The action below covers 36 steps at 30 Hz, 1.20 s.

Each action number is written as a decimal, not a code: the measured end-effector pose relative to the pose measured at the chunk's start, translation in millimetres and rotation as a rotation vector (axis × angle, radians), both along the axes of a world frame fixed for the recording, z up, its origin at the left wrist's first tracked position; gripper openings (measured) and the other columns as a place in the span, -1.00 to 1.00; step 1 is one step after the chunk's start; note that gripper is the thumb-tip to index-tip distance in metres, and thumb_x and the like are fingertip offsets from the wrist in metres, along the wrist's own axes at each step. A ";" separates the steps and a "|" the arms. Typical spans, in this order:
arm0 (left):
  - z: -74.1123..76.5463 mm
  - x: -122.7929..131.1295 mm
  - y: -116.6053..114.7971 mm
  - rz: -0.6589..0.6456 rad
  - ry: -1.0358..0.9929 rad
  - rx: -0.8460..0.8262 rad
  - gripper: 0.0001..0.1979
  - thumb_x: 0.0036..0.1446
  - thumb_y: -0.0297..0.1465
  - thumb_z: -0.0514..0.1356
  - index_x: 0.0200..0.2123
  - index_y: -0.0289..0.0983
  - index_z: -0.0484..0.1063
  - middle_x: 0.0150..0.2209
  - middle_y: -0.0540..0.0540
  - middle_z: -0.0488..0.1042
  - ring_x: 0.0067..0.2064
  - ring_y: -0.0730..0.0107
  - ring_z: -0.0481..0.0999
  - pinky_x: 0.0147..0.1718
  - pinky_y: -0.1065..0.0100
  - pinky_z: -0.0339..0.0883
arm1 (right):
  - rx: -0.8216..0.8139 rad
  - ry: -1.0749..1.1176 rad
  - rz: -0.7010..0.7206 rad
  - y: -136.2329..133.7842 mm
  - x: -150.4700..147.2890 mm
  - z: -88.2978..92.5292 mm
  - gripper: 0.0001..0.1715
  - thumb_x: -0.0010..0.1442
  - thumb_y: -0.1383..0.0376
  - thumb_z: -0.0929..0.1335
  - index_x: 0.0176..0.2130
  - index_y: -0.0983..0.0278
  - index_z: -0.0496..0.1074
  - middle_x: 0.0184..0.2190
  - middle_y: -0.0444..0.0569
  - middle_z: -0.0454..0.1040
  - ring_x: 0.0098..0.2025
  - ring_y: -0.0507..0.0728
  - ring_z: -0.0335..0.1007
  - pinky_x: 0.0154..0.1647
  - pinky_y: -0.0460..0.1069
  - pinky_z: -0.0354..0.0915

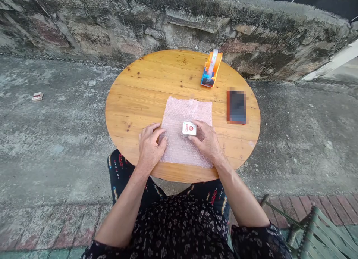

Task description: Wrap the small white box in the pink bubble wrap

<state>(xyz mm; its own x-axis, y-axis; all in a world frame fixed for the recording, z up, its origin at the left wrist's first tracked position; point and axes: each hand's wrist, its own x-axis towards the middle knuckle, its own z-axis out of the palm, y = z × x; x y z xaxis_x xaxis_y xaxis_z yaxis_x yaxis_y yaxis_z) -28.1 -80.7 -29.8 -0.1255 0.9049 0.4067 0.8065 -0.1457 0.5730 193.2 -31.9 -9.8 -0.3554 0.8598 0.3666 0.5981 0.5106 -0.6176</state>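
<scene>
A small white box [188, 128] with red print lies near the middle of a pink sheet of bubble wrap [186, 152]. My right hand [208, 141] grips the box from its right side, thumb at the near corner and fingers at the far corner. My left hand [151, 144] rests at the left edge of the bubble wrap, apart from the box. Its fingers are loosely curved, with a gap between thumb and forefinger, and nothing shows in it. The bubble wrap lies flat on a round wooden table [134, 106].
An orange and blue tape dispenser [211, 69] stands at the table's far side. To the right lies a dark, blurred-out flat object [237, 106] with a reddish edge. Behind the table runs a stone wall [125, 24]. A green chair [324, 233] is at lower right.
</scene>
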 end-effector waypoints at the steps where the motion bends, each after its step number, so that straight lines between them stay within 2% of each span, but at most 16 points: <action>1: -0.3 -0.2 0.1 0.001 0.001 0.004 -0.77 0.09 -0.46 0.22 -0.15 -0.23 0.55 0.06 -0.16 0.47 0.11 0.07 0.40 0.13 0.01 0.23 | 0.002 -0.002 0.010 -0.2 0.7 0.7 -0.41 0.14 0.26 0.44 0.15 0.16 0.32 0.13 0.07 0.44 0.18 0.29 0.34 0.17 0.26 0.22; 4: -1.3 -0.7 0.5 0.002 -0.003 0.013 -0.77 0.08 -0.47 0.22 -0.16 -0.22 0.55 0.05 -0.15 0.47 0.11 0.08 0.41 0.12 0.01 0.23 | 0.036 0.020 -0.010 -2.8 6.0 4.2 -0.43 0.16 0.18 0.44 0.14 0.13 0.33 0.15 0.07 0.41 0.21 0.30 0.31 0.19 0.28 0.21; 8: -2.0 -0.9 0.5 0.002 -0.020 0.015 -0.77 0.08 -0.46 0.22 -0.16 -0.22 0.54 0.05 -0.14 0.48 0.10 0.07 0.41 0.11 0.01 0.25 | 0.108 0.117 -0.144 -18.3 22.0 9.8 -0.66 0.22 0.21 0.40 0.01 0.13 0.43 0.00 0.04 0.51 0.08 0.25 0.42 0.11 0.25 0.28; 10: -2.3 -1.0 0.3 0.002 -0.034 0.017 -0.77 0.09 -0.46 0.21 -0.15 -0.23 0.54 0.05 -0.15 0.48 0.10 0.08 0.41 0.11 0.01 0.25 | 0.102 0.137 -0.161 -33.1 31.5 11.3 -0.76 0.24 0.24 0.38 -0.06 0.15 0.47 -0.06 0.03 0.52 0.03 0.23 0.45 0.08 0.23 0.31; 15: -3.2 -1.6 -0.1 -0.006 -0.075 0.041 -0.76 0.10 -0.43 0.21 -0.14 -0.25 0.55 0.04 -0.17 0.48 0.09 0.09 0.43 0.14 0.01 0.23 | 0.065 -0.052 -0.017 -77.4 43.5 8.1 -0.83 0.24 0.29 0.40 -0.12 0.16 0.50 -0.09 0.00 0.53 -0.02 0.21 0.44 0.01 0.19 0.31; 18: -4.0 -1.8 -0.2 -0.004 -0.105 0.047 -0.76 0.10 -0.42 0.20 -0.14 -0.25 0.55 0.04 -0.18 0.48 0.09 0.11 0.43 0.14 0.03 0.24 | 0.099 -0.197 0.060 -92.7 41.1 4.2 -0.82 0.22 0.32 0.41 -0.12 0.19 0.49 -0.06 0.01 0.53 -0.03 0.21 0.42 -0.03 0.17 0.28; 22: -4.6 -1.5 -1.3 0.007 -0.130 0.057 -0.77 0.11 -0.42 0.19 -0.15 -0.24 0.55 0.03 -0.17 0.48 0.10 0.12 0.44 0.14 0.03 0.26 | 0.153 -0.307 0.078 -94.1 35.2 0.4 -0.87 0.26 0.34 0.38 -0.15 0.22 0.49 -0.06 0.01 0.53 -0.04 0.21 0.40 -0.04 0.16 0.24; 26: -3.5 -1.2 -2.8 0.011 -0.130 0.067 -0.77 0.11 -0.42 0.19 -0.16 -0.27 0.56 0.01 -0.20 0.49 0.09 0.10 0.45 0.14 0.01 0.26 | 0.201 -0.304 0.068 -89.5 29.5 -1.8 -0.87 0.30 0.39 0.32 -0.22 0.24 0.49 -0.09 0.00 0.56 -0.07 0.18 0.41 -0.05 0.14 0.23; 31: -1.0 -0.7 -3.9 0.024 -0.142 0.067 -0.79 0.12 -0.42 0.18 -0.18 -0.25 0.55 0.02 -0.18 0.48 0.09 0.12 0.45 0.16 0.01 0.24 | 0.138 -0.282 0.046 -91.2 26.1 0.6 -0.85 0.31 0.40 0.29 -0.24 0.26 0.46 -0.08 0.00 0.55 -0.08 0.17 0.40 -0.04 0.14 0.22; 34: -1.2 -0.6 -4.1 0.027 -0.166 0.067 -0.79 0.13 -0.41 0.17 -0.18 -0.24 0.55 0.02 -0.18 0.47 0.09 0.13 0.45 0.14 0.03 0.27 | 0.107 -0.307 0.053 -94.5 26.7 2.1 -0.93 0.28 0.33 0.35 -0.23 0.25 0.47 -0.01 0.02 0.52 -0.03 0.20 0.38 -0.02 0.15 0.21; 36: -2.0 -0.7 -4.2 0.020 -0.172 0.068 -0.79 0.14 -0.41 0.17 -0.18 -0.24 0.55 0.02 -0.18 0.47 0.08 0.13 0.45 0.14 0.04 0.27 | 0.113 -0.321 0.047 -96.1 27.2 1.2 -0.90 0.25 0.29 0.39 -0.19 0.25 0.48 0.02 0.02 0.51 0.01 0.22 0.37 -0.02 0.16 0.20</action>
